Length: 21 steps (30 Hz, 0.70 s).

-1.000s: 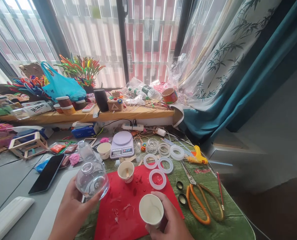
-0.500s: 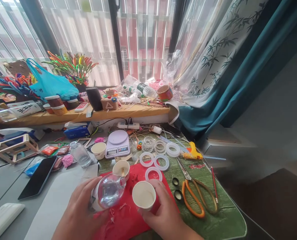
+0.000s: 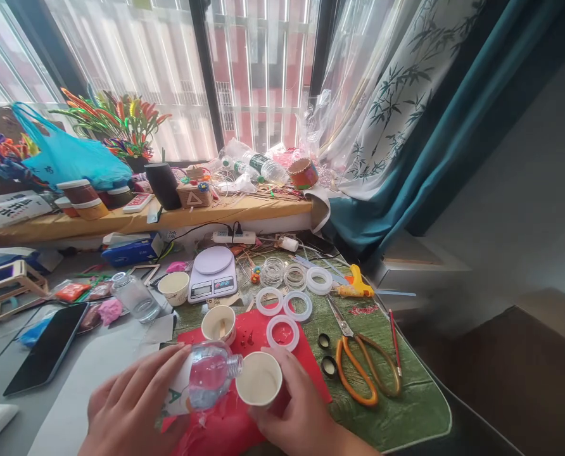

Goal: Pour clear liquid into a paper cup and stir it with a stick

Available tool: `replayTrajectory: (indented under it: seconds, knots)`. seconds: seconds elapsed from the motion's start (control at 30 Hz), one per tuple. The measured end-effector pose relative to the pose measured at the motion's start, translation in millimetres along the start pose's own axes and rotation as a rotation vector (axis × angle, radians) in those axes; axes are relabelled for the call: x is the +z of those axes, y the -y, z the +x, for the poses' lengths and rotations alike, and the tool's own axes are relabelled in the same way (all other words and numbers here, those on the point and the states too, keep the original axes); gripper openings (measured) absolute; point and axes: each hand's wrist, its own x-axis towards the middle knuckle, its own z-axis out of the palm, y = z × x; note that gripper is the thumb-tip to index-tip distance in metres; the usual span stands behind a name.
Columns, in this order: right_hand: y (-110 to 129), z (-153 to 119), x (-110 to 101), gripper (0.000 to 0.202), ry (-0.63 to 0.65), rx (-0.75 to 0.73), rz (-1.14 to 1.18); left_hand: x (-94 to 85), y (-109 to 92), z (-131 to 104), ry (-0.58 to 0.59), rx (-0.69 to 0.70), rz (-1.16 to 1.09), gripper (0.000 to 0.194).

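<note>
My left hand (image 3: 135, 402) is wrapped round a clear bottle (image 3: 211, 375) with a white label, which lies tilted on its side, its open mouth at the left rim of a paper cup (image 3: 260, 380). My right hand (image 3: 299, 402) holds that cup upright from its right side, over the red sheet (image 3: 244, 434). Liquid leaving the bottle cannot be made out. Behind them a second paper cup (image 3: 218, 325) has a small stick inside. Translucent ring molds (image 3: 283, 334) lie beyond the cups, and two black caps (image 3: 329, 365) are right of the sheet.
Orange-handled scissors (image 3: 356, 373), a red pencil (image 3: 395, 342) and a yellow glue gun (image 3: 356, 283) lie at the right. A kitchen scale (image 3: 213, 275), another paper cup (image 3: 173, 288) and a glass bottle (image 3: 135, 296) stand farther back. A black phone (image 3: 47, 348) lies left.
The bottle has tipped further right, and its mouth has come to the rim of the held cup. The whole view has shifted, so the objects sit farther left.
</note>
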Motion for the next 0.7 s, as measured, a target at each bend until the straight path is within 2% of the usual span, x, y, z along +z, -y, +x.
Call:
replayTrajectory:
  seconds: [0.43,0.7]
  knots:
    - [10,5,-3,0.062,0.021,-0.057,-0.008,-6.1,-1,10,-0.034,0.066,-0.035,0.070]
    - [10,4,-4,0.057,0.027,-0.039,0.011,-3.4,7,6,-0.037,0.112,-0.042,0.084]
